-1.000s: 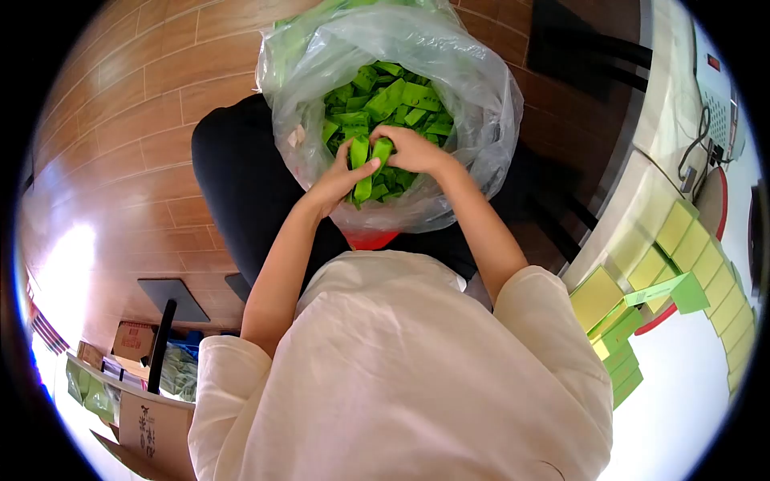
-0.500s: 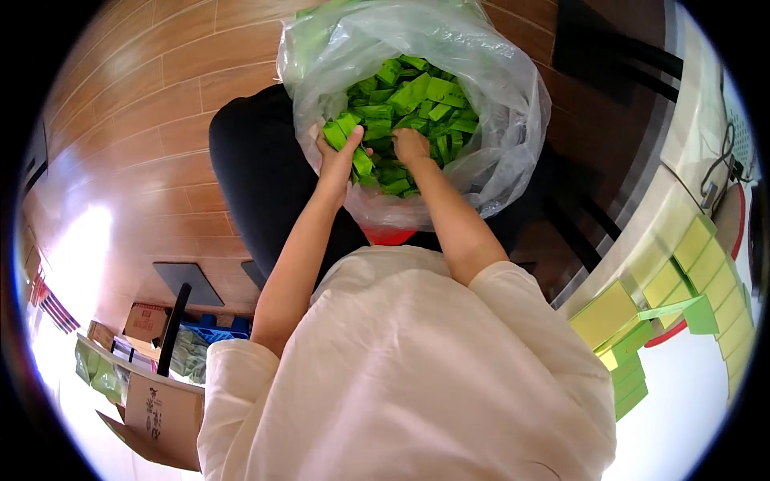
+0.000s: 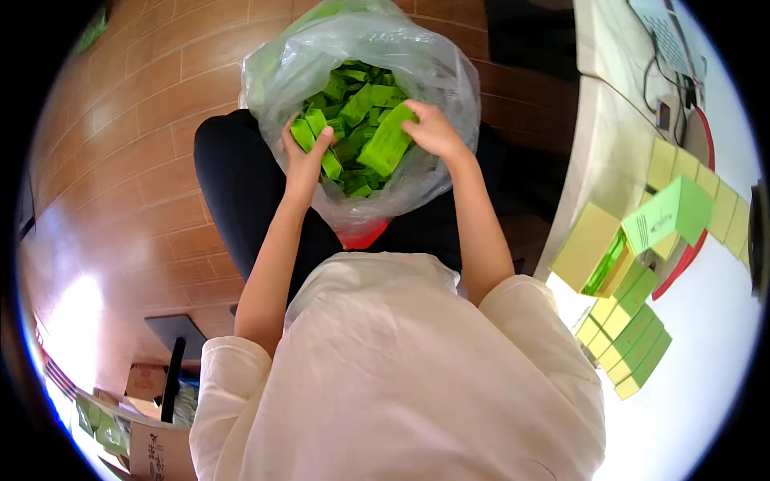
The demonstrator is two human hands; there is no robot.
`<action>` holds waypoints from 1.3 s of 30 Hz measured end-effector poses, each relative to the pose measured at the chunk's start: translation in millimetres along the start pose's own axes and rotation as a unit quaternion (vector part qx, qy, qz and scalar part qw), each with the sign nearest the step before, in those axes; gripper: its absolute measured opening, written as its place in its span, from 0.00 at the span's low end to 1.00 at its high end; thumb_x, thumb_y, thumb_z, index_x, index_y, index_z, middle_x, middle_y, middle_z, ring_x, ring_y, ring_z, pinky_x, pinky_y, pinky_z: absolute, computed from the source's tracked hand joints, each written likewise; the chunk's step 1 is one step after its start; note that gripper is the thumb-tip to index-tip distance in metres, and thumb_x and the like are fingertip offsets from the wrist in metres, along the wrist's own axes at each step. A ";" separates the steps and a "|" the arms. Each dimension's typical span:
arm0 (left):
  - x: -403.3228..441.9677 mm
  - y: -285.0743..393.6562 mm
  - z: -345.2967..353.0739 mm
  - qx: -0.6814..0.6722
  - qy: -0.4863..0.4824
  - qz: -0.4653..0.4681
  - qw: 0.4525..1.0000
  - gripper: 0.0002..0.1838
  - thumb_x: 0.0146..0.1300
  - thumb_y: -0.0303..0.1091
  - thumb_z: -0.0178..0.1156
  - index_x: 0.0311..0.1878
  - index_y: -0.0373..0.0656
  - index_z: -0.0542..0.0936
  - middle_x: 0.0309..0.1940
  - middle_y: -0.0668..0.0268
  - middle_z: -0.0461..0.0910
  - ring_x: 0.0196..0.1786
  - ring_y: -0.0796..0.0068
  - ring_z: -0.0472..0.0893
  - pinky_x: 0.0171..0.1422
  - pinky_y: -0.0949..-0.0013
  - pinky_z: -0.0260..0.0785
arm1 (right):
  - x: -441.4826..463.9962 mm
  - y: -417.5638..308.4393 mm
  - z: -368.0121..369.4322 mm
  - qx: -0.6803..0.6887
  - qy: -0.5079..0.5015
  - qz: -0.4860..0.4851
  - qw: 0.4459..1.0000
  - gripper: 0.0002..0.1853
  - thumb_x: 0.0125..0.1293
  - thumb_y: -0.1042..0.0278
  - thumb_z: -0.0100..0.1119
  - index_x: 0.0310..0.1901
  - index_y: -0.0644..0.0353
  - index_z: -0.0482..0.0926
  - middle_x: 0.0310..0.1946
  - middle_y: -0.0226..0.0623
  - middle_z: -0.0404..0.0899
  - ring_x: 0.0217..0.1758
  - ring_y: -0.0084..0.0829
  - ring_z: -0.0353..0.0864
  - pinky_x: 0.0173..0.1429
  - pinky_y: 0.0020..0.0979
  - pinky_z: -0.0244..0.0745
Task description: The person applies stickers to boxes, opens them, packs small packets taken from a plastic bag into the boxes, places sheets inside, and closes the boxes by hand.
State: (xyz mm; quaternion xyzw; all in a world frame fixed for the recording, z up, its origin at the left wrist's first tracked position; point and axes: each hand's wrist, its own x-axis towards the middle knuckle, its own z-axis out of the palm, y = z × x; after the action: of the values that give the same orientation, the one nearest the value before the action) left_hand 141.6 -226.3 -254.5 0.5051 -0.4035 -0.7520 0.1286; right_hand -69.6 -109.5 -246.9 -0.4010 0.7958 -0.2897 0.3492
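Note:
A clear plastic bag (image 3: 437, 68) stands open between my legs, with many green packets (image 3: 354, 106) inside. At the bag's left side, my left hand (image 3: 306, 156) is closed round a few green packets (image 3: 314, 125), its thumb pressing on them. My right hand (image 3: 429, 130) pinches the upper right end of another green packet (image 3: 387, 143) over the right part of the pile. The two hands are apart, and both are over the bag's opening.
On the white table at the right are an open green box (image 3: 595, 248) with green packets inside and several closed boxes (image 3: 638, 353). Cables and a device (image 3: 664, 36) lie farther back. A cardboard box (image 3: 159, 450) is at the lower left.
My right hand has come up out of the pile and moved right, now with a green packet in it. My left hand still holds its packets. The view has shifted toward the table.

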 end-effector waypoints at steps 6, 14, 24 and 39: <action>-50.5 37.0 43.6 0.187 -0.212 0.173 0.944 0.40 0.58 0.39 0.67 0.68 0.46 0.53 0.55 0.54 0.69 0.58 0.63 0.71 0.63 0.64 0.63 | -54.5 -87.6 -27.7 0.146 -0.054 0.148 0.977 0.20 0.59 0.75 0.49 0.55 0.68 0.71 0.25 0.39 0.78 0.19 0.26 0.77 0.24 0.28 0.72; -115.2 89.2 122.8 0.034 -0.339 0.149 0.928 0.42 0.57 0.33 0.67 0.70 0.46 0.52 0.55 0.61 0.70 0.59 0.69 0.70 0.64 0.65 0.63 | -144.2 -126.0 -99.1 0.330 0.199 0.055 0.921 0.25 0.69 0.55 0.51 0.62 0.60 0.67 0.33 0.36 0.74 0.30 0.24 0.73 0.35 0.24 0.69; -241.6 140.5 303.5 0.130 -0.570 0.345 0.735 0.41 0.56 0.37 0.69 0.66 0.41 0.54 0.61 0.55 0.62 0.63 0.67 0.67 0.66 0.64 0.61 | -321.1 -147.5 -230.0 0.179 0.476 -0.033 0.860 0.22 0.67 0.57 0.57 0.60 0.55 0.74 0.38 0.30 0.78 0.35 0.20 0.74 0.41 0.21 0.69; -234.0 71.2 411.2 0.430 -0.382 0.553 0.602 0.31 0.67 0.55 0.49 0.55 0.32 0.67 0.51 0.50 0.65 0.56 0.49 0.67 0.64 0.55 0.56 | -352.0 -15.9 -262.0 0.456 0.437 0.076 0.772 0.29 0.66 0.51 0.57 0.60 0.66 0.72 0.51 0.38 0.78 0.52 0.28 0.77 0.58 0.27 0.69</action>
State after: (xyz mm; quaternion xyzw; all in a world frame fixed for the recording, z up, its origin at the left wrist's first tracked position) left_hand -121.9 64.8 19.0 -0.1512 -0.8950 -0.4016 0.1220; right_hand -116.3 225.7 32.8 0.0371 0.6653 -0.7349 0.1265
